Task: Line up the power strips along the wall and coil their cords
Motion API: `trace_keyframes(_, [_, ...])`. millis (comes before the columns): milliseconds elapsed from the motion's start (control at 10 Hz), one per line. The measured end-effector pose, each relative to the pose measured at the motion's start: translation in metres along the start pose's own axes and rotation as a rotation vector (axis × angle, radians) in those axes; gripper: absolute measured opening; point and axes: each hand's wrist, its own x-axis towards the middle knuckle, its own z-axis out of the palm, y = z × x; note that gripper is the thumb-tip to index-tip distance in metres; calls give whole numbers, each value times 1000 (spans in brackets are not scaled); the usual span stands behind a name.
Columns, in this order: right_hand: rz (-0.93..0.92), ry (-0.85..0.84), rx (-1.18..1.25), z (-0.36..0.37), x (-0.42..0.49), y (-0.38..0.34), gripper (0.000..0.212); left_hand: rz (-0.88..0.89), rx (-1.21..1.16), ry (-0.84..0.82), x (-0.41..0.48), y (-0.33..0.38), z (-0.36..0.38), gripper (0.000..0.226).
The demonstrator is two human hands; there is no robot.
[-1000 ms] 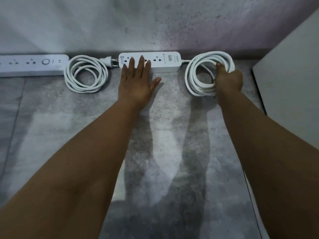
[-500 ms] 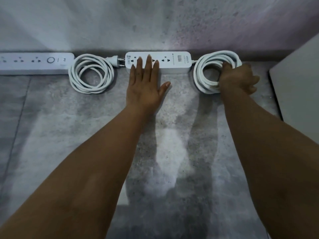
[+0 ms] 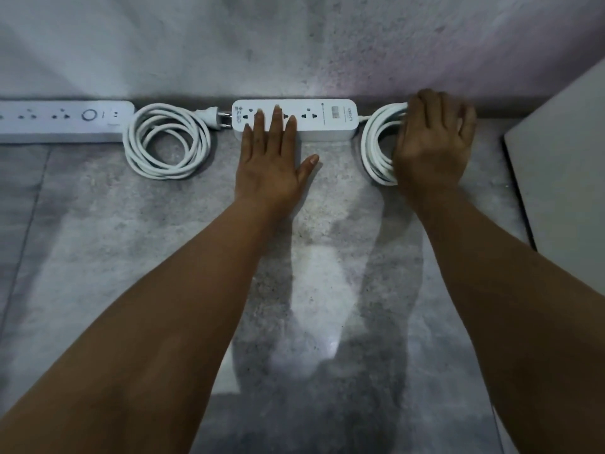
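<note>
A white power strip [image 3: 327, 121] lies along the foot of the wall in the middle. My left hand [image 3: 273, 165] rests flat on its left half, fingers spread. Its white cord is wound into a coil [image 3: 376, 149] to the right, on the floor by the wall. My right hand [image 3: 432, 145] lies on top of that coil with the fingers extended, covering its right half. A second white power strip [image 3: 62, 121] lies against the wall at the far left. Its coiled cord [image 3: 167, 142] sits between the two strips, plug [image 3: 212, 117] pointing at the middle strip.
The floor is grey mottled tile, meeting a pale stained wall [image 3: 294, 44] at the back. A light flat panel [image 3: 563, 178] stands at the right edge, close to the right-hand coil.
My right hand has opened from a grip on the right coil to lying flat on top of it. The left hand stays pressed on the middle strip.
</note>
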Motion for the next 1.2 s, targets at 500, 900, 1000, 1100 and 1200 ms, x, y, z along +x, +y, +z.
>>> trace_keyframes(500, [0,-423,183,-26,-30,-18,66,-27,-28,-80,2,1,-7,75])
trace_keyframes(900, [-26,-959,132,-26,12,-9,74,-29,-32,-162,3,-2,-17,75])
trace_keyframes(1000, [-27,-963,108,-38,13,-9,78,8,13,-196,4,-7,-22,75])
trace_keyframes(1100, [-32,-875,126,-55,14,-13,83,28,43,-195,2,-7,-28,77])
trace_keyframes(1200, [-53,-776,197,-66,7,-21,86,47,55,-155,6,-3,-38,75])
